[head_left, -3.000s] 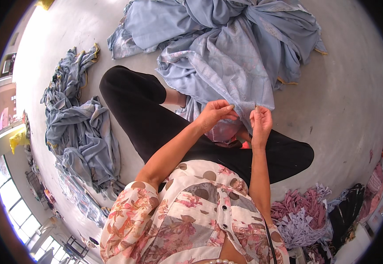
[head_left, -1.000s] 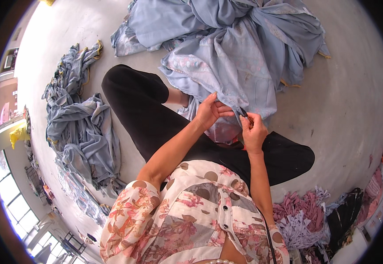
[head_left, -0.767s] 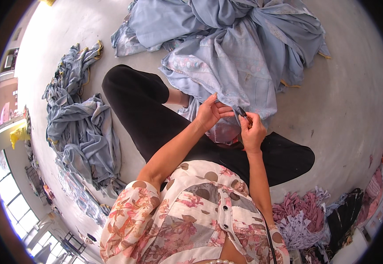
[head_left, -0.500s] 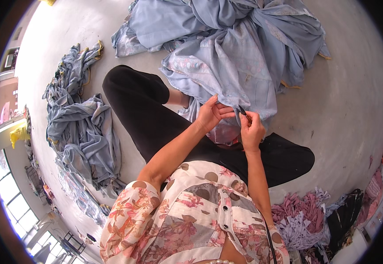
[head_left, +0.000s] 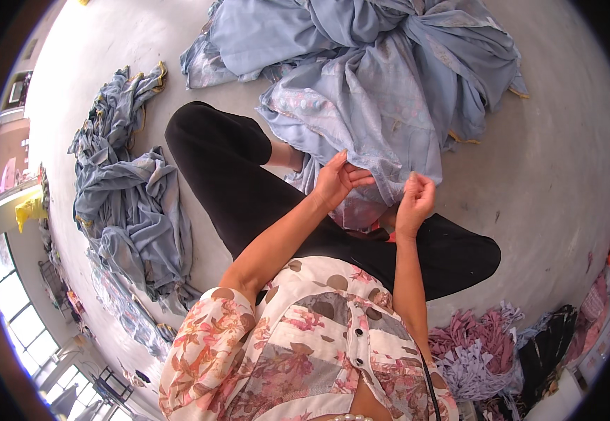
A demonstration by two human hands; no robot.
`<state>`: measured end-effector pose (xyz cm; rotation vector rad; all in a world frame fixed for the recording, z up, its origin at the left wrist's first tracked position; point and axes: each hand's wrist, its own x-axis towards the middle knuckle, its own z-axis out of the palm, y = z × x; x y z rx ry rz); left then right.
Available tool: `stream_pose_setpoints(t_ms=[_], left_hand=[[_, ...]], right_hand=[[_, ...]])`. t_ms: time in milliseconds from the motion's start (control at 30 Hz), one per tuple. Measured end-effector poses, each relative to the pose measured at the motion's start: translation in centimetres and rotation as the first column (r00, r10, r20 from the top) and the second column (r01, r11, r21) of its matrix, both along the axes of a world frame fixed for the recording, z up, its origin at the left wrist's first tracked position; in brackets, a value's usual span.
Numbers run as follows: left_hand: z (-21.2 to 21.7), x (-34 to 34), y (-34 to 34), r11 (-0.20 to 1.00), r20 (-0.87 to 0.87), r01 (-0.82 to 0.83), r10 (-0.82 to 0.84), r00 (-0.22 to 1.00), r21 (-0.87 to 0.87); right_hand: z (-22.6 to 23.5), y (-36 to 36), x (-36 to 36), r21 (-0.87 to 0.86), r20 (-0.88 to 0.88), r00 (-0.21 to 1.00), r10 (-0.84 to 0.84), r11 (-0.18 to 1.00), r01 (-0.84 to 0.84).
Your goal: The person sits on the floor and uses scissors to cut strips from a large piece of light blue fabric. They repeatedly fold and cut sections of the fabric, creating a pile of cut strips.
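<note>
A large light blue patterned cloth (head_left: pixel 382 105) is spread in folds over the floor in front of me, its near edge at my lap. My left hand (head_left: pixel 340 181) grips that edge, thumb on top and fingers curled below. Just right of it, my right hand (head_left: pixel 415 200) is closed in a pinch beside the cloth's right-hand corner. Whatever the pinch holds is hidden or too small to make out; no dark tool shows now. My crossed legs in black trousers (head_left: pixel 228 168) lie under and beside the cloth.
A long heap of blue cloth (head_left: pixel 136 210) with yellow edging lies to my left. Pink and pale fabric strips (head_left: pixel 477 344) are piled at the lower right, next to a black cloth (head_left: pixel 547 344). A yellow bag (head_left: pixel 31 210) hangs near the left wall.
My right hand has moved a little right, away from my left hand. The small dark pointed tool it held at the cloth is out of sight. My left hand stays put.
</note>
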<state>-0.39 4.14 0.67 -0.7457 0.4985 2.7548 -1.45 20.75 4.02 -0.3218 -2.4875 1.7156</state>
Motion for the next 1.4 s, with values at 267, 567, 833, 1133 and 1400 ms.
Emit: stream_pose_setpoints(t_ms=[267,567,833,1133,1400], left_hand=[[0.8,-0.4,0.2,0.989,-0.019,0.039,-0.042,0.999,-0.139],[0.5,-0.6,-0.3,0.942,-0.03,0.072,-0.086,0.996,-0.327],[0.0,-0.8,-1.0,0.837,-0.078,0.11,-0.179,0.981,-0.536],[0.0,-0.5,-0.9,0.865,-0.088,0.107,-0.171,0.981,-0.49],[0.4,-0.5,-0.6,0.813,-0.109,0.143,-0.245,0.964,-0.564]], right_hand=[[1.9,-1.6,-1.0,0.059,0.04,0.946,0.323,0.944,-0.325],[4.0,3.1,0.1,-0.566,0.152,0.881,0.448,0.77,-0.294],[5.0,0.2,-1.9,0.21,0.056,0.912,0.407,0.888,-0.409],[1.8,-2.6,-2.5,0.121,0.106,0.888,0.447,0.881,-0.458],[1.8,-3.5,-3.1,0.131,0.131,0.889,0.439,0.881,-0.455]])
